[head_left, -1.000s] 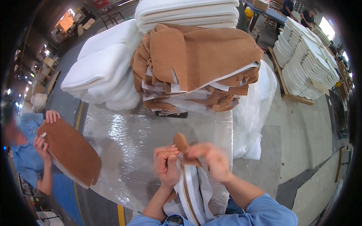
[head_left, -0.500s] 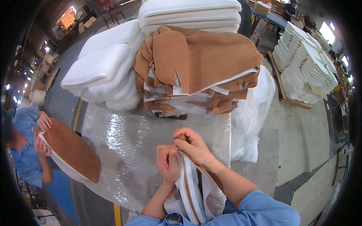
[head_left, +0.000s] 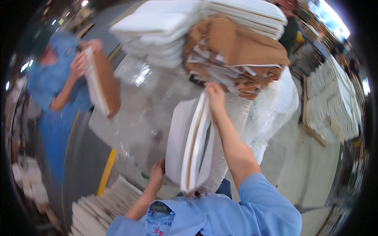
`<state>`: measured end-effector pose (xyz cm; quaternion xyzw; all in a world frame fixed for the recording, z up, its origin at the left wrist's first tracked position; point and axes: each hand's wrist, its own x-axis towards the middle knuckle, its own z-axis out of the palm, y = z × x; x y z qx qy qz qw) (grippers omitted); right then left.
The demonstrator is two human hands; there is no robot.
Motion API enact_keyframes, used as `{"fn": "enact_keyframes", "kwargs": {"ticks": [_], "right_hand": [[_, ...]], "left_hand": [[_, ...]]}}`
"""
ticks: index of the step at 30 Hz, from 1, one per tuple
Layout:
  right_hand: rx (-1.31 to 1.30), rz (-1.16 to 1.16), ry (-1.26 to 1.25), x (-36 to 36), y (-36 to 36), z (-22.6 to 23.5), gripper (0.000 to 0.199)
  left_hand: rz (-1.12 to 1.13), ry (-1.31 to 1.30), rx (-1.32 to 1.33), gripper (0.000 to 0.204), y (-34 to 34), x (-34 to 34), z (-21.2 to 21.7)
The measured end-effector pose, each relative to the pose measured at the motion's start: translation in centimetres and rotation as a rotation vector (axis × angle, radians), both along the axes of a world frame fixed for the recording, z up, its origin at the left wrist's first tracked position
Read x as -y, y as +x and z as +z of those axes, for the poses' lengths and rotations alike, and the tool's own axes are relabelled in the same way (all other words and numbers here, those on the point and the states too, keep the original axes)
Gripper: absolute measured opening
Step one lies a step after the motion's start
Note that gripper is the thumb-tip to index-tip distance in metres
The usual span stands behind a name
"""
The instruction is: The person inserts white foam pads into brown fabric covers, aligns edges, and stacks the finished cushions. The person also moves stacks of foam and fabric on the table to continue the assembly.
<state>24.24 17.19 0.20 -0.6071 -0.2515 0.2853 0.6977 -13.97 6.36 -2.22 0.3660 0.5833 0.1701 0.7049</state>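
A cushion cover, white and pale grey outside with a long brown zipper on white tape, stands on edge in front of me. My right hand is closed on its far end, by the end of the zipper. Low beside its near left side is my left hand, somewhat blurred, with fingers loosely extended and nothing seen in them. The plastic-covered table lies beneath the cover. Just beyond my right hand is a heap of brown fabric covers with white linings.
White padding stacks stand behind and left of the brown heap. At left, a co-worker in blue holds a brown-and-white cushion. Pale layered sheets sit at lower left. A pallet of white pads is at right.
My left hand has left the cover's far end and come down toward me. My right hand has moved farther away, drawing the cover out straight. The view has shifted left, and the co-worker's cushion has turned.
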Motion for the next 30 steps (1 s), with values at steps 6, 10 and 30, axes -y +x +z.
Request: {"fn": "enact_keyframes", "kwargs": {"ticks": [6, 10, 30], "right_hand": [[0.305, -0.148, -0.17, -1.1, -0.6, -0.6, 0.029], [0.178, -0.025, -0.028, 3.8, 0.8, 0.0, 0.03], [-1.003, 0.356, -0.148, 38.2, -18.6, 2.8, 0.034]], "left_hand": [[0.342, 0.091, 0.4, 0.072, -5.2, 11.4, 1.0], [0.55, 0.248, 0.434, 0.073, -2.9, 8.6, 2.1], [-0.383, 0.085, 1.098, 0.054, 24.1, -12.9, 2.2]]}}
